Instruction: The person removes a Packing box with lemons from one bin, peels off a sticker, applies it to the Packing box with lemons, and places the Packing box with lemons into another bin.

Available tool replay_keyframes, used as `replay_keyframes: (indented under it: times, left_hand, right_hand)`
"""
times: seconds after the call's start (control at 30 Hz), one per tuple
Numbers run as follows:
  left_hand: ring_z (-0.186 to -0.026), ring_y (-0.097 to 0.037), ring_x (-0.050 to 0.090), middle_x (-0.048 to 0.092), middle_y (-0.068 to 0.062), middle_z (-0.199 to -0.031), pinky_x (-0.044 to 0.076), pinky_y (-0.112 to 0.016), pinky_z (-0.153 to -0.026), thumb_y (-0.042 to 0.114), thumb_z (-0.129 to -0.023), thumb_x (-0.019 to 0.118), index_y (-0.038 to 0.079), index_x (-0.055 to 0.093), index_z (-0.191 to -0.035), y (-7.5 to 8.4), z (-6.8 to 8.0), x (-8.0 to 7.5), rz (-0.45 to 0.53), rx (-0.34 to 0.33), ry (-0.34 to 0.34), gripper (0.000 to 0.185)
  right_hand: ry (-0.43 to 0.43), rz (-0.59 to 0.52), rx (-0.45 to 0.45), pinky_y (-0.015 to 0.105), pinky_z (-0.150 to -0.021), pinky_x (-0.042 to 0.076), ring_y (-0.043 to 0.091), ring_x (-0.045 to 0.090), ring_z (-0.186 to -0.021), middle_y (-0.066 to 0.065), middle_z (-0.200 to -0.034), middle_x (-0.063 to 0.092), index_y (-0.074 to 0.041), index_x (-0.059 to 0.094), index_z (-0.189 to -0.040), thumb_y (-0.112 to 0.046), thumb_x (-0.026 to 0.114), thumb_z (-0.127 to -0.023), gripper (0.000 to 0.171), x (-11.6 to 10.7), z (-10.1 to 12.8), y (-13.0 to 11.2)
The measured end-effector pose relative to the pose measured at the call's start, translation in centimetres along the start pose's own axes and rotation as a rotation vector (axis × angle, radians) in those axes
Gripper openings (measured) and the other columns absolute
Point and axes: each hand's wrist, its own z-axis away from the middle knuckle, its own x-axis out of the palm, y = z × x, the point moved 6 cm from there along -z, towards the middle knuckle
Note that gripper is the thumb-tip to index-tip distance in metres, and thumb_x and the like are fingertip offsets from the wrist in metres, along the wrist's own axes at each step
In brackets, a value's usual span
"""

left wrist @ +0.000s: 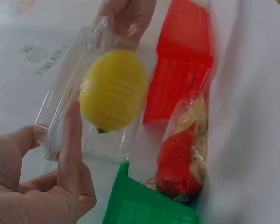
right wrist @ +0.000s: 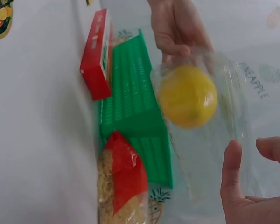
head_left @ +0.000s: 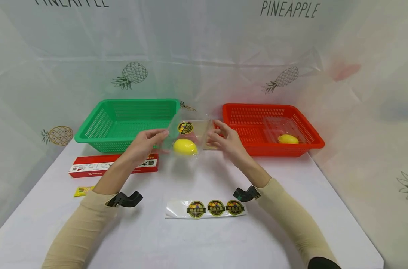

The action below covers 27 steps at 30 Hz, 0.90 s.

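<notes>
A clear plastic fruit box [head_left: 170, 136] with a yellow lemon [head_left: 185, 147] inside is held up above the table, between the two baskets. A round black-and-gold sticker [head_left: 185, 128] shows on the box. My left hand [head_left: 147, 143] grips the box's left end, thumb on one side and fingers on the other, as the left wrist view shows. At the opposite end is my right hand [head_left: 225, 140], its fingertips close to or touching the edge. Its thumb and index finger [right wrist: 231, 163] stand apart in the right wrist view. Whether they press the plastic is unclear.
Behind stand a green basket [head_left: 99, 140] and a red basket [head_left: 257, 150], the red one holding another lemon box [head_left: 288, 139]. A bag with red and tan contents [left wrist: 179, 158] lies between them. A red carton [head_left: 89, 167], yellow packet [head_left: 82, 191] and sticker strip [head_left: 177, 210] lie nearer.
</notes>
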Motion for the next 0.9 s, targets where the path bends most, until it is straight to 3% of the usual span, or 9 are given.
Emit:
replay_keyframes:
  times: [0.2,0.33,0.43,0.7,0.9]
  left_hand:
    - [-0.108,-0.016,0.049,0.038,-0.009,-0.147,0.058,-0.043,-0.087,0.043,-0.095,0.061,0.013,0.036,-0.152,1.6,-0.2,-0.2,0.065,0.06,0.041,0.068]
    - [-0.096,-0.015,0.061,0.036,-0.01,-0.151,0.06,-0.041,-0.082,0.044,-0.094,0.061,0.017,0.035,-0.153,2.3,-0.1,-0.7,0.005,0.076,0.056,0.069]
    - [-0.082,-0.016,0.065,0.039,-0.009,-0.143,0.061,-0.04,-0.077,0.046,-0.093,0.063,0.021,0.036,-0.152,2.6,-0.1,-1.3,-0.049,0.077,0.083,0.07]
    - [-0.074,-0.016,0.072,0.042,-0.009,-0.137,0.06,-0.032,-0.082,0.05,-0.093,0.06,0.021,0.038,-0.151,3.1,-0.4,-3.1,-0.16,0.106,0.12,0.069]
    - [-0.087,-0.012,0.069,0.044,-0.008,-0.138,0.056,-0.024,-0.089,0.055,-0.092,0.058,0.021,0.038,-0.152,3.0,-0.8,-5.1,-0.243,0.084,0.167,0.072]
  right_hand:
    - [0.014,0.079,-0.056,0.032,-0.081,0.06,0.023,0.072,-0.091,0.011,-0.129,0.056,-0.016,0.042,-0.149,-0.029,0.068,-0.093,0.063,1.4,-0.5,-1.8]
    - [0.0,0.085,-0.042,0.04,-0.085,0.059,0.029,0.07,-0.1,0.007,-0.14,0.054,-0.018,0.044,-0.148,-0.03,0.069,-0.092,0.063,2.1,-1.2,-2.6]
    - [-0.018,0.083,-0.031,0.043,-0.089,0.057,0.031,0.066,-0.109,0.006,-0.143,0.052,-0.018,0.042,-0.149,-0.031,0.069,-0.092,0.065,2.5,-1.8,-2.7]
    - [-0.02,0.139,-0.007,0.033,-0.09,0.058,0.022,0.063,-0.115,0.004,-0.145,0.05,-0.021,0.041,-0.15,-0.037,0.071,-0.09,0.068,3.7,-3.9,-2.6]
    - [-0.042,0.147,0.016,0.035,-0.093,0.056,0.022,0.062,-0.118,0.006,-0.147,0.049,-0.016,0.042,-0.149,-0.032,0.072,-0.09,0.069,5.2,-6.0,-2.6]
